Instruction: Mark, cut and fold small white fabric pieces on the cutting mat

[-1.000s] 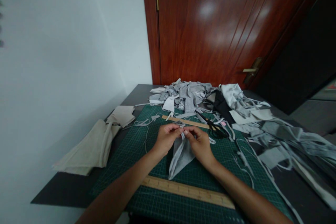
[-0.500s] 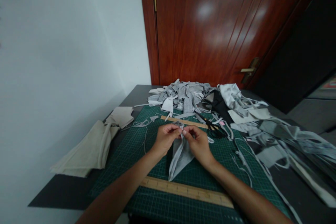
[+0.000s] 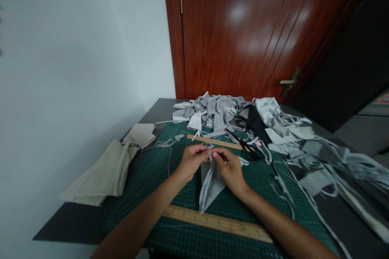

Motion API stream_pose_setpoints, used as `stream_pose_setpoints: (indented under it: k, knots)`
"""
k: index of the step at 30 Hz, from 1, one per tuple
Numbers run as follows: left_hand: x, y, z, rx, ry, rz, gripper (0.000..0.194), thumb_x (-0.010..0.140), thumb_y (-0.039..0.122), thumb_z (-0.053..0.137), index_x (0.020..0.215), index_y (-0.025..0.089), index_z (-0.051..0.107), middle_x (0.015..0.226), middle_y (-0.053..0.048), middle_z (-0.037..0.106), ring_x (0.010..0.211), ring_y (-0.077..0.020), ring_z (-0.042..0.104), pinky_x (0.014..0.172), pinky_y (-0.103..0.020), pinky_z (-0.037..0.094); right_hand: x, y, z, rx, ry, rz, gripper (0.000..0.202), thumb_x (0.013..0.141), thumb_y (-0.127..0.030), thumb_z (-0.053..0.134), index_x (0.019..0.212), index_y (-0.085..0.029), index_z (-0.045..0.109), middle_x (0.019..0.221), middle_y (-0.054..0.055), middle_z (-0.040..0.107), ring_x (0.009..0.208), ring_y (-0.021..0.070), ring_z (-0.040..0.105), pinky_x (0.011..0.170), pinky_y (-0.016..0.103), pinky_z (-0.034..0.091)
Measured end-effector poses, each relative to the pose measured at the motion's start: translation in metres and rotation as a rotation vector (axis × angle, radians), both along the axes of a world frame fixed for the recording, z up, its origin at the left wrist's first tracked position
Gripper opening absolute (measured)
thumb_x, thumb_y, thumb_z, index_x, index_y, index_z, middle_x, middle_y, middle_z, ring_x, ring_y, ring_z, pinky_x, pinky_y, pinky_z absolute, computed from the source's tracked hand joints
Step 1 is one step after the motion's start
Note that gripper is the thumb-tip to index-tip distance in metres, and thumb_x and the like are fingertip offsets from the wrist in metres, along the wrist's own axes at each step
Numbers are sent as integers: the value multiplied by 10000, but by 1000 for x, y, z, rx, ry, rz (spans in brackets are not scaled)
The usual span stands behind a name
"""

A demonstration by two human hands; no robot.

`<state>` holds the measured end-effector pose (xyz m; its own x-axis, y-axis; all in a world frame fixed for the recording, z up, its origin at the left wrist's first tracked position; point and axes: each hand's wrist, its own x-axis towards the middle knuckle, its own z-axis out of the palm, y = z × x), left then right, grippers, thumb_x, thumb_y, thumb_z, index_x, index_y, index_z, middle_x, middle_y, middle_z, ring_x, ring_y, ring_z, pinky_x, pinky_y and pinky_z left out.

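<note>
A grey piece of cloth (image 3: 212, 184) with a pale edge hangs down over the green cutting mat (image 3: 179, 188), its lower point just above the near wooden ruler (image 3: 217, 222). My left hand (image 3: 192, 162) pinches its top edge between thumb and fingers. Close beside it, my right hand (image 3: 230, 168) pinches the same edge, the fingertips of both hands nearly touching. The small bit of cloth between the fingertips is too small to make out.
Black scissors (image 3: 249, 149) lie right of my hands, by a second wooden ruler (image 3: 220, 142). Grey scraps (image 3: 214, 111) are heaped at the back. Beige cloth (image 3: 105, 174) lies left; strips (image 3: 337, 158) and cords spread over the right.
The lower tip of the grey cloth has swung slightly right and down. Both hands keep their pinch, with the right fingers a little closer in.
</note>
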<state>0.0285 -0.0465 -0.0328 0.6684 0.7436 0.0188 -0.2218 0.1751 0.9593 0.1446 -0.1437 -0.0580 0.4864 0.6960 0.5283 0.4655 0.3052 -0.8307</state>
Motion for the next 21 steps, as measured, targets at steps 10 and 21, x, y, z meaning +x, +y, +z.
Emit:
stream_pose_setpoints:
  k: [10,21]
  knots:
    - [4,6,-7,257,-31,102,269,661,372,884,763,151,768,750,-46,749,694,-171,670,685,-266,516,-5,-19,17,-2,-535,-60,294,1046,-264,420,1274,-212,598,1162,126,750,983,286,699,865,459,519]
    - [-9,2,16,554,-46,177,94,786,285,753,805,198,783,851,-48,786,802,-198,717,770,-279,538,28,-13,28,175,-145,-48,178,988,-351,601,1135,-254,628,1174,95,672,1153,259,627,1017,437,489]
